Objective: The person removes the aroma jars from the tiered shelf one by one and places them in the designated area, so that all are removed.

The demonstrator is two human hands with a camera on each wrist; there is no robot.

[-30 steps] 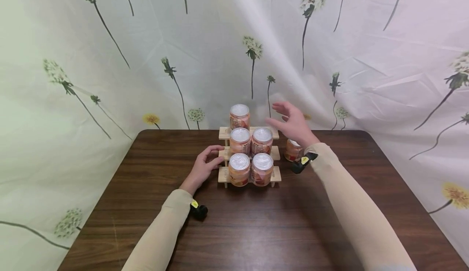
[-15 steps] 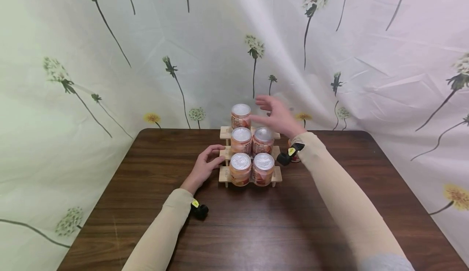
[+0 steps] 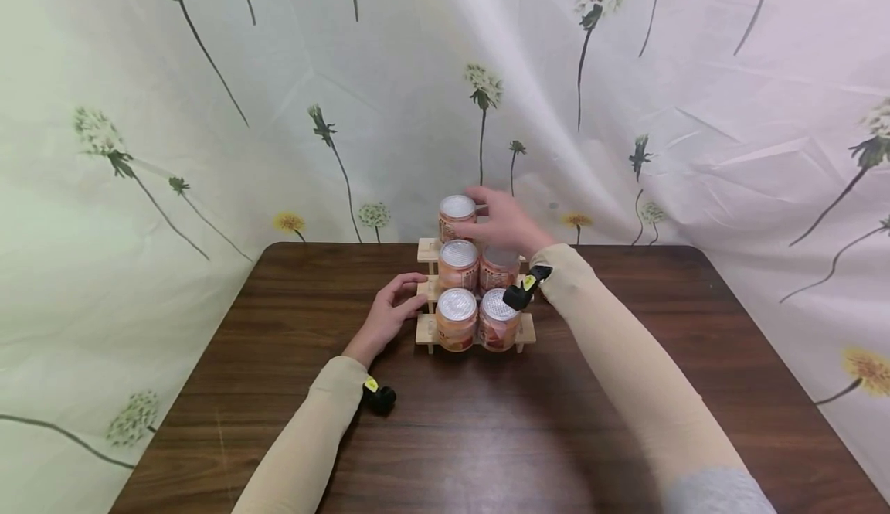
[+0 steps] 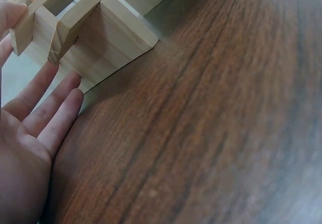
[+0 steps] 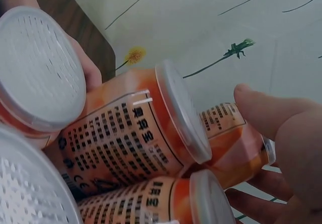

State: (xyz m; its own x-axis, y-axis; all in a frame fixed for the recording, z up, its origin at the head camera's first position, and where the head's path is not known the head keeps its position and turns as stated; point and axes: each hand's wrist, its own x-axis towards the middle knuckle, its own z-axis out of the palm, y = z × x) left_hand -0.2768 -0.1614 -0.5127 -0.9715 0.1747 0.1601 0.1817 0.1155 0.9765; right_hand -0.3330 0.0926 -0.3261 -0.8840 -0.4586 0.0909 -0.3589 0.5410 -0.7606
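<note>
A stepped wooden rack (image 3: 426, 330) with three tiers bears several orange-printed jars with silvery lids. Two front jars (image 3: 456, 328) stand on the lowest tier, two on the middle one. A single top jar (image 3: 456, 209) stands on the left part of the highest tier. My right hand (image 3: 504, 222) reaches round that jar from the right, thumb in front and fingers behind. In the right wrist view the thumb (image 5: 256, 103) is extended beside the jar (image 5: 231, 138), without a clear grip. My left hand (image 3: 385, 313) holds the left end of the rack's middle tier between thumb and index finger.
The rack stands toward the back of a dark wooden table (image 3: 445, 437). A pale curtain (image 3: 389, 73) printed with dandelions hangs behind and at the sides. The right forearm (image 3: 626, 344) passes over the right side of the rack and hides part of it.
My right hand has moved left from beside the rack to the top jar. A loose jar right of the rack, visible earlier, is now hidden behind the right arm. The left hand stays put.
</note>
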